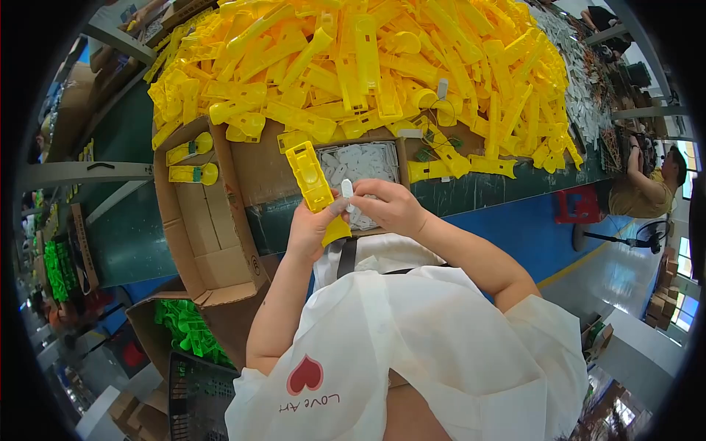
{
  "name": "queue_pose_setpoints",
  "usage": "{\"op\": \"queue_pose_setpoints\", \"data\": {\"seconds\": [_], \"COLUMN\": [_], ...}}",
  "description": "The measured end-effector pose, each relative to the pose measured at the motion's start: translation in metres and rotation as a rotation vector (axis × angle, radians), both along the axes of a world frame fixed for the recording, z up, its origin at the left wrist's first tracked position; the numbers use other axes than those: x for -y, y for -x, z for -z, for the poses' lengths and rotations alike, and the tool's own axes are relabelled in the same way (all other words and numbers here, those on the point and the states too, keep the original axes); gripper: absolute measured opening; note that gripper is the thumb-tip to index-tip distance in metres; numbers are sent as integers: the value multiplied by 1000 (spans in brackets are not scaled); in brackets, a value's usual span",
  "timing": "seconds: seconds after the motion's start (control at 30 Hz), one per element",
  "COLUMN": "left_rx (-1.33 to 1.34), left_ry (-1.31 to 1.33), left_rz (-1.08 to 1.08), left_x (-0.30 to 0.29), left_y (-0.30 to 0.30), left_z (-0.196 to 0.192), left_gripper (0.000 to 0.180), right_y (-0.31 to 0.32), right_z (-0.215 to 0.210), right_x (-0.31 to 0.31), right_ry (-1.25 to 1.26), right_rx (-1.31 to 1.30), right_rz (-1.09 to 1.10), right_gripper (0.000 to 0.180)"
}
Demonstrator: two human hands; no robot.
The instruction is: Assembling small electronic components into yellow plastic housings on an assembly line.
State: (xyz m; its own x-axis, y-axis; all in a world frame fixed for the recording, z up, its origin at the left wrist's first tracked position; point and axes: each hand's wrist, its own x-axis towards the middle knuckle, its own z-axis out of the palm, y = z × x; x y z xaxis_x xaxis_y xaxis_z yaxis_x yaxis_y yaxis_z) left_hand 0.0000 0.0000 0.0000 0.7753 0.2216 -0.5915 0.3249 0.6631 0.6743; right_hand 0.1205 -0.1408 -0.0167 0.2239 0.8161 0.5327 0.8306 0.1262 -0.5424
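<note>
My left hand (pixel 307 229) is closed round a long yellow plastic housing (pixel 309 176), which tilts up and away to the left. A small white elongated plastic piece (pixel 347 188) stands upright beside the housing, pinched in the fingertips of my right hand (pixel 396 205). My left thumb comes close to this piece; whether it touches is hard to make out. Just beyond both hands sits a shallow cardboard box (pixel 402 163) of loose white plastic pieces (pixel 364 159).
A big heap of yellow housings (pixel 360 62) covers the far table. An open cardboard box (pixel 213 257) on the left holds two yellow housings with green circuit boards (pixel 193 173). Green parts (pixel 187 327) and a black crate (pixel 198 397) are lower left. Another person (pixel 654 180) sits far right.
</note>
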Motion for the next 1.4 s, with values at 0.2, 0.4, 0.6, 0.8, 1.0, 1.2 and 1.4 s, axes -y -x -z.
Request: {"op": "queue_pose_setpoints", "data": {"seconds": [0.2, 0.4, 0.6, 0.8, 1.0, 1.2, 1.4], "left_rx": [154, 113, 139, 130, 81, 182, 167], "left_ry": [-316, 67, -113, -134, -201, -402, -336], "left_rz": [20, 144, 224, 297, 299, 221, 97], "left_x": [2, 3, 9, 2, 8, 18, 14], "left_y": [-8, -11, -13, -17, -17, -27, -16], "left_z": [-20, -13, -11, -9, -8, -13, 2], "left_gripper": [37, 72, 78, 84, 87, 90, 33], "right_y": [7, 9, 6, 6, 7, 5, -37], "right_z": [-25, -56, -51, -46, -42, -38, -19], "right_x": [-6, -9, -13, -11, -15, -24, -7], "right_ry": [333, 359, 441, 403, 455, 455, 334], "right_rx": [-1316, -1351, -1381, -1429, -1416, -1344, -1584], "right_rz": [101, 112, 139, 81, 152, 225, 357], "right_gripper": [13, 14, 15, 15, 15, 13, 44]}}
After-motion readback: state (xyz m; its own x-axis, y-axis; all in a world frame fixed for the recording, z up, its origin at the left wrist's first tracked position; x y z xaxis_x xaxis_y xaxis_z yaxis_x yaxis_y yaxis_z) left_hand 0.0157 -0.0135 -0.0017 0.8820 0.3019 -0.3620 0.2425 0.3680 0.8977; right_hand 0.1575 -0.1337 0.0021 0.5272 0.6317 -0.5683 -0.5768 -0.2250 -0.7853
